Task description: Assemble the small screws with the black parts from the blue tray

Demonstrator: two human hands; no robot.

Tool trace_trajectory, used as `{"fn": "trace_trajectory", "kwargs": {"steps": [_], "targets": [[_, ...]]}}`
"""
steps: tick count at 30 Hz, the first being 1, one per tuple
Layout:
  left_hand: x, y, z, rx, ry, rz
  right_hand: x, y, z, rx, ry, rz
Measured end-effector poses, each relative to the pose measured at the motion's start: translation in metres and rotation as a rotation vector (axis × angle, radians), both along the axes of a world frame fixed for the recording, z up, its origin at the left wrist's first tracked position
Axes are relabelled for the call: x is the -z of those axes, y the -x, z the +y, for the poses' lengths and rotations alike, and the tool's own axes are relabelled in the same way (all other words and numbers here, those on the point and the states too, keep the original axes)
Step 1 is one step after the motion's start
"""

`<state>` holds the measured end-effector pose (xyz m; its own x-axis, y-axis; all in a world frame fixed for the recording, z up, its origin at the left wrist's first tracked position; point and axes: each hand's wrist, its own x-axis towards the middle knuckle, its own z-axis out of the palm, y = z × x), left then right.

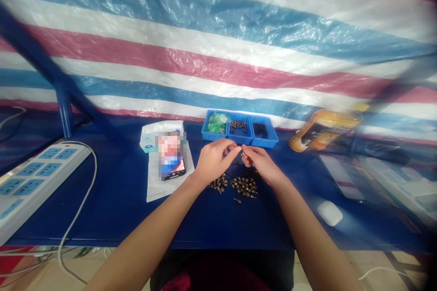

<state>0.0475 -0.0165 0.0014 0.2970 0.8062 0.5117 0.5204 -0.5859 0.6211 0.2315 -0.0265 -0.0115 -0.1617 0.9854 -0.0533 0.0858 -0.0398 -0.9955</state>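
My left hand and my right hand meet fingertip to fingertip above the blue table, just in front of a blue three-part tray. Both hands are closed in a pinch around a tiny dark part that is too small to name. Below them lies a loose pile of several small dark screws with washers. The tray holds green bagged pieces on the left and small dark parts in the middle and right compartments.
A phone lies on white packets to the left of my hands. A white power strip with its cable sits at the far left. An orange bottle lies on its side at right, with a white case nearer me.
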Motion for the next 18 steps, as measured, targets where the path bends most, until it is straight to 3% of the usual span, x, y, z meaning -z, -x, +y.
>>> {"fn": "trace_trajectory", "kwargs": {"steps": [7,10,12,15,18], "targets": [[-0.002,0.002,0.003,-0.104,0.044,0.025,-0.001,-0.002,0.005,0.265,-0.115,0.183],[0.001,0.004,0.006,-0.154,0.068,0.057,0.0,-0.006,0.006,0.293,-0.151,0.011],[0.004,0.005,0.008,-0.177,0.082,0.072,0.001,-0.009,0.005,0.207,-0.237,-0.246],[0.006,0.006,0.01,-0.191,0.098,0.1,0.003,-0.009,0.0,-0.04,-0.39,-0.651],[0.006,0.005,0.01,-0.177,0.103,0.124,0.003,-0.007,-0.004,-0.163,-0.408,-0.888]]}}
